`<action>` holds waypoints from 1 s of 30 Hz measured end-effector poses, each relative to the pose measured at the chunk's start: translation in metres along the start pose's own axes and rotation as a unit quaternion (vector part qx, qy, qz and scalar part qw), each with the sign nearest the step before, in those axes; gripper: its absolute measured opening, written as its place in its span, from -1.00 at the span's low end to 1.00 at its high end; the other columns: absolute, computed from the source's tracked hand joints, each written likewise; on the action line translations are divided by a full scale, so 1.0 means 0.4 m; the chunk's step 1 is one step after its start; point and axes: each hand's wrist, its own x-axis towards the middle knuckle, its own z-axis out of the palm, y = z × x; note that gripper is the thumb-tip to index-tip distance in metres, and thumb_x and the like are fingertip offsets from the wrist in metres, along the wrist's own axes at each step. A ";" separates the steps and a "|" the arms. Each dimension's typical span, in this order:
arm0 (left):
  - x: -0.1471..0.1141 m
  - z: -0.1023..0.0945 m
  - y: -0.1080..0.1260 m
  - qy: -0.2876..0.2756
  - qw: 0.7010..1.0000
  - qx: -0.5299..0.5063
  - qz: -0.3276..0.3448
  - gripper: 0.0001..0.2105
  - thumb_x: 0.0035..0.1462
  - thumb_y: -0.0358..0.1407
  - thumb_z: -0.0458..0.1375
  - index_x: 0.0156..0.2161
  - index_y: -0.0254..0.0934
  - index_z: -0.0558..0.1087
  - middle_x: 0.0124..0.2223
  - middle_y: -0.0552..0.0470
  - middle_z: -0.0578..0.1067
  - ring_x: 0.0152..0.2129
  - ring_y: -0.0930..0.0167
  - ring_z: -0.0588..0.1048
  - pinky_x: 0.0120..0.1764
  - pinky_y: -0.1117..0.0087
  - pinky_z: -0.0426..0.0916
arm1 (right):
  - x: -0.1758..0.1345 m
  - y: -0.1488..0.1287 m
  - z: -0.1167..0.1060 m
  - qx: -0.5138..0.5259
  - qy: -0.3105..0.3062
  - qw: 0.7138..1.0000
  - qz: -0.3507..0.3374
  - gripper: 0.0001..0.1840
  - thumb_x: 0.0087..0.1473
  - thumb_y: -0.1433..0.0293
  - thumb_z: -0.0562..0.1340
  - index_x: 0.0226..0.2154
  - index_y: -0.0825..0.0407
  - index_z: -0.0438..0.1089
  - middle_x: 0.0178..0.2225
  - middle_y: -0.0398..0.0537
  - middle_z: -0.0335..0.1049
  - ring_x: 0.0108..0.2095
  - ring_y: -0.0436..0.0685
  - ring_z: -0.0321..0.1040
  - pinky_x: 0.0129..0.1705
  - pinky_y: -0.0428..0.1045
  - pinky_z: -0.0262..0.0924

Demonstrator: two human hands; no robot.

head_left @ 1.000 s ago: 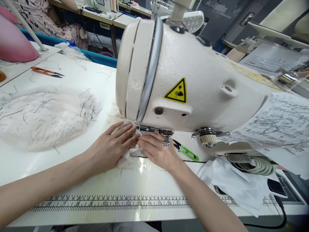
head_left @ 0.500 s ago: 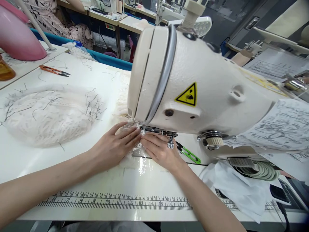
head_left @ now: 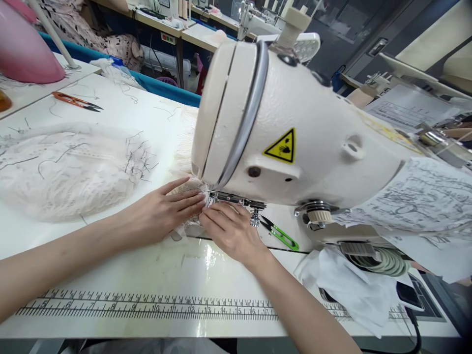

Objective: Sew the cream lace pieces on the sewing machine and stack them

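Note:
A cream sewing machine head stands over the work. White lace fabric lies under its needle area and spreads behind it. My left hand rests flat on the lace left of the presser foot, fingers stretched out and thumb apart. Just right of the foot, my right hand has bent fingers pressed together at the lace edge; its fingertips are partly hidden. Green thread snips lie to the right of that hand.
A heap of white lace pieces with dark loose threads lies left. Orange snips are behind it. A printed ruler strip runs along the front edge. White cloth and a phone lie right. Another person's patterned clothing shows behind.
Both hands have shifted slightly left in view, and the camera view has moved a little too. My left hand has drawn a bit apart from the right; the right fingers are more bent.

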 end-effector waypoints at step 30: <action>0.014 -0.008 0.022 -0.021 0.998 0.056 -0.030 -0.50 0.18 -0.30 0.01 0.18 -0.44 0.42 0.17 -0.19 0.49 0.20 0.16 0.37 0.38 0.12 -0.13 | 0.009 -0.009 -0.005 0.011 0.061 0.998 0.008 -0.79 0.25 0.61 0.17 -0.26 0.02 0.47 -0.19 -0.15 0.61 -0.09 -0.01 0.46 0.08 -0.03 0.24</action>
